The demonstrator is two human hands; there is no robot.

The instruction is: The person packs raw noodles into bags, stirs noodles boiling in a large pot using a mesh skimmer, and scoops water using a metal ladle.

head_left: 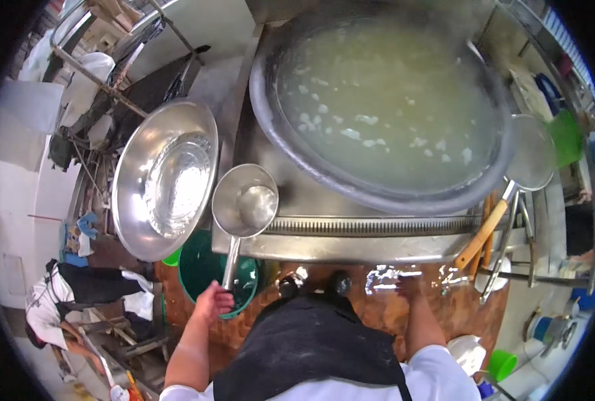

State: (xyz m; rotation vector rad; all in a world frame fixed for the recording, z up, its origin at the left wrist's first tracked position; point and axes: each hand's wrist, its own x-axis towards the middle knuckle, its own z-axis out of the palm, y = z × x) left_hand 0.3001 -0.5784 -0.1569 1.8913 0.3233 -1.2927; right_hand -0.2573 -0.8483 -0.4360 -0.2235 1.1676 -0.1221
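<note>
My left hand [215,301] is at the end of the handle of a metal saucepan-shaped ladle [245,200], its fingers closed round the handle tip. The ladle's bowl rests by the steel counter edge, beside a wide shiny metal basin [166,179]. My right hand [410,287] hangs low over the wet brown floor, dark and blurred, so its fingers cannot be made out. In front is a large round vat [384,113] of cloudy greenish liquid with white bits of foam.
A green tub [197,264] stands below the ladle. At the right are a wooden-handled strainer [531,152], metal legs and a green bucket [503,365]. A co-worker [53,294] bends over at the lower left. A metal rail [97,80] crosses the upper left.
</note>
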